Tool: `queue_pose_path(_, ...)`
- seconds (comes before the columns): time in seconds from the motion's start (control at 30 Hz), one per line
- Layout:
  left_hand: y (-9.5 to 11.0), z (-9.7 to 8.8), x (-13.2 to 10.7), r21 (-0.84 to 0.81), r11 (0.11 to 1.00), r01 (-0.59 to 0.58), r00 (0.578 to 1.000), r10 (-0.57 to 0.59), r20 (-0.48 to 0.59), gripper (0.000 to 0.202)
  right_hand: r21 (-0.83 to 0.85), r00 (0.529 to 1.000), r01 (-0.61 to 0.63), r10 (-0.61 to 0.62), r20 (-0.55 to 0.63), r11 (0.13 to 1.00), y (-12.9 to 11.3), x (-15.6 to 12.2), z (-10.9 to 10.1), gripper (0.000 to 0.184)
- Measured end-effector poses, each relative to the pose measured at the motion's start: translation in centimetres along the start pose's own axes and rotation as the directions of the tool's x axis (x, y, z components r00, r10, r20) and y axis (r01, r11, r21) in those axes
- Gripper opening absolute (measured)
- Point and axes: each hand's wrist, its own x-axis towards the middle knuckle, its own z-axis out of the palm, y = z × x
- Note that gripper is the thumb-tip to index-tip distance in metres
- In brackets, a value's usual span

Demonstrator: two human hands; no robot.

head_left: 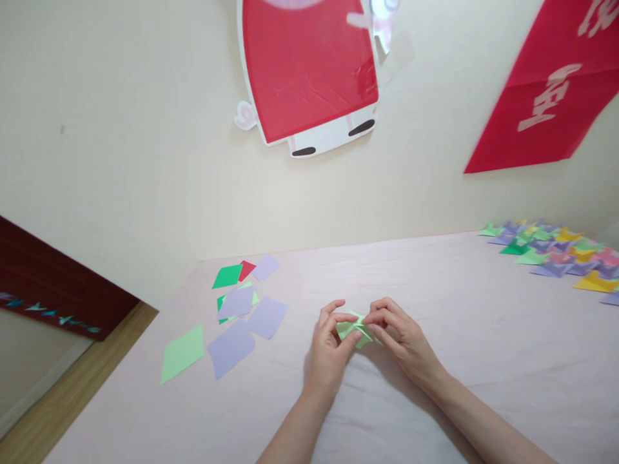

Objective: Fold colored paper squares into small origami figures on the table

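Observation:
A light green piece of folded paper is held between my two hands, just above the pale cloth on the table. My left hand pinches its left side between thumb and index finger, with the other fingers bent and raised. From the right, my right hand has thumb and fingertips closed on the paper's upper right edge. Fingers cover part of the paper, so its exact folded shape is hard to make out.
Flat paper squares lie at the left: light green, purple, dark green and red. Several folded paper pieces stand in rows at the far right. Behind the table rises a wall with red decorations.

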Motion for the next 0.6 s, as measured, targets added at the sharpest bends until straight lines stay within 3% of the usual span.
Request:
queue_pose_path(0.27, 0.79, 0.04, -0.31, 0.159, 0.986, -0.047, 0.997, 0.056, -0.057, 0.010, 0.114, 0.999, -0.009, 0.003, 0.050, 0.993, 0.10, -0.10, 0.19, 0.017)
queue_pose_path(0.47, 0.99, 0.05, -0.28, 0.146, 0.988, -0.050, 0.996, 0.059, -0.060, 0.008, 0.117, 0.995, 0.040, -0.050, 0.090, 0.992, -0.43, -0.11, 0.37, 0.013)
queue_pose_path(0.6, 1.01, 0.04, -0.23, 0.141, 0.989, -0.047, 0.997, 0.054, -0.047, 0.007, 0.074, 0.999, 0.014, -0.016, 0.037, 0.997, -0.41, -0.17, 0.69, 0.011)
